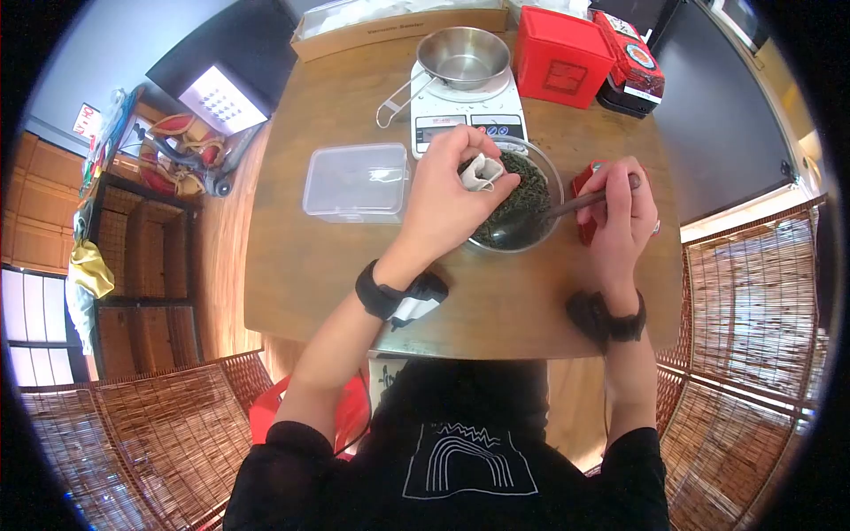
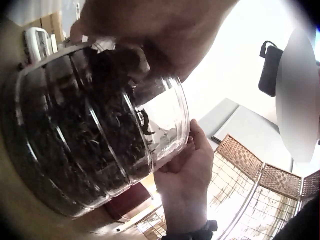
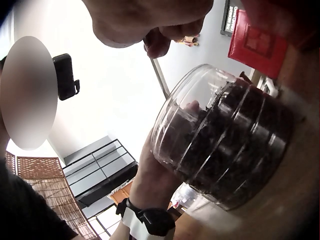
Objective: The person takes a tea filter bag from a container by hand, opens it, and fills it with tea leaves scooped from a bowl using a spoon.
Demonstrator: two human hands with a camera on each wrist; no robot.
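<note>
A clear round jar (image 1: 556, 173) of dark dried leaves stands on the table; its ribbed side fills much of the left wrist view (image 2: 100, 130) and shows in the right wrist view (image 3: 225, 145). Over its left rim, the left hand (image 1: 460, 181) pinches a small white pouch (image 1: 482, 173) between thumb and fingers. To the right of the jar, the right hand (image 1: 624, 212) grips the handle of a dark spoon (image 1: 567, 208), whose bowl end reaches into the leaves. In the right wrist view the right hand (image 3: 150, 22) is above the jar.
Behind the jar, a metal pan (image 1: 462, 57) sits on a white scale (image 1: 429, 124). A lidded clear plastic box (image 1: 356, 181) lies left. Farther back are a red box (image 1: 562, 57), a red-and-black packet (image 1: 630, 66) and a cardboard box (image 1: 398, 31). A red item (image 1: 586, 232) lies under the right hand.
</note>
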